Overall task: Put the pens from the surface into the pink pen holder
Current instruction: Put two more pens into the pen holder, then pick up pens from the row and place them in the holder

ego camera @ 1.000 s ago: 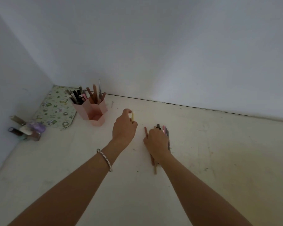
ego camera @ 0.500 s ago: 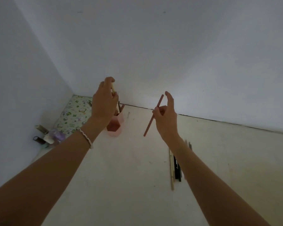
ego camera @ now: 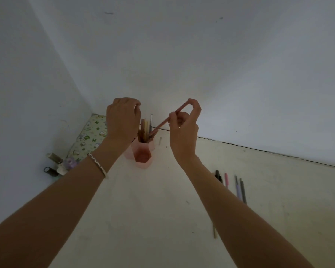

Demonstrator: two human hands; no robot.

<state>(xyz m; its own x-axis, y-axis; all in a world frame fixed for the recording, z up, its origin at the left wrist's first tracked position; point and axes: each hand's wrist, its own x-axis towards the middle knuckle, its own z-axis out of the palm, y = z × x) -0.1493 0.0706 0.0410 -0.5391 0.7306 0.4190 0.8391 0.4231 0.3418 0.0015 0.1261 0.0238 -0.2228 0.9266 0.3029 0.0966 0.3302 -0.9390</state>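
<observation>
The task is looking roughly half done, as a guess: the pink pen holder (ego camera: 141, 151) is standing near the corner of the counter (ego camera: 162, 209) and its rear compartments are already carrying a cluster of upright pens (ego camera: 146, 128), while the low front compartment is showing empty. The right hand (ego camera: 184, 128) is pinching a reddish-pink pen (ego camera: 167, 118) between thumb and forefinger, tilting it so that its lower end is pointing down toward the rear of the holder; it is not yet released. The left hand (ego camera: 123, 118) is hovering over the left part of the holder with its fingers curled inward; whether it is gripping anything I cannot tell, since the back of the hand is hiding the fingertips. Still waiting on the counter, to the right of the right forearm and well apart from the holder, are several loose pens (ego camera: 232, 182), black, pink, lilac and grey among them, plus one pale stick-like piece (ego camera: 214, 232) lying nearer the camera. The counter is pale and a little scuffed, meeting plain white walls (ego camera: 201, 55) in a dim corner. A green patterned pouch (ego camera: 89, 136) is resting against the left wall, with a few small bottles (ego camera: 55, 164) just beside it
</observation>
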